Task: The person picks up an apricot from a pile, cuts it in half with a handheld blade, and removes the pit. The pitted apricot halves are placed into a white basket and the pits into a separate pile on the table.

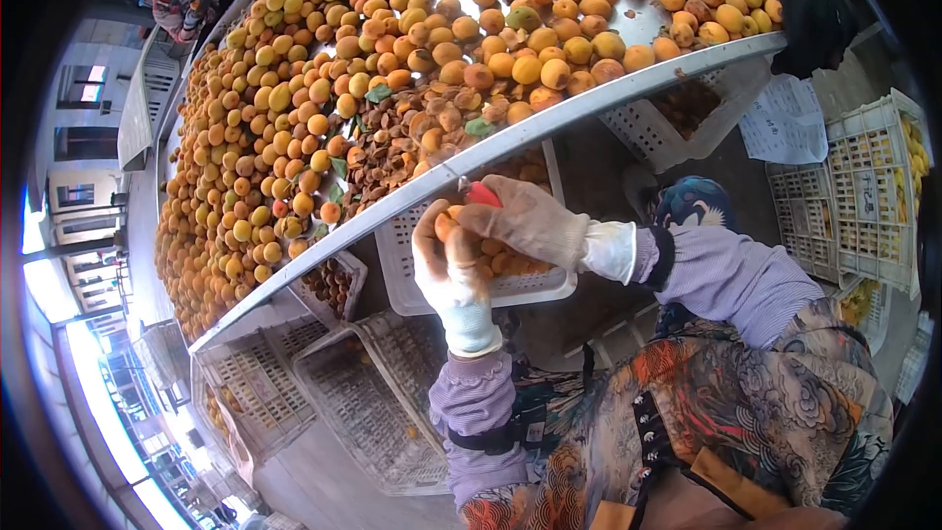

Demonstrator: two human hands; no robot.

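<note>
Round yellow-orange fruit (280, 96): skins smooth, mostly matt. Brown split fruit scraps (388, 152): rough, moist-looking in places. Wide silver sorting table with raised rim (589, 96): metal; bare patches glossy, rim smooth with a duller sheen. Off-white gloves on left hand (453, 280) and right hand (535, 221): knitted cloth, matt, stained brown at the fingers. Short red tool handle (483, 193): smooth, apparently plastic. White perforated rectangular crate (535, 292): plastic, smooth, low sheen. Finely striped lilac sleeves (731, 270): soft, wrinkled matt cloth. White handwritten sheet (783, 123): creased, apparently paper. Black draped item (810, 15): material unclear.
</note>
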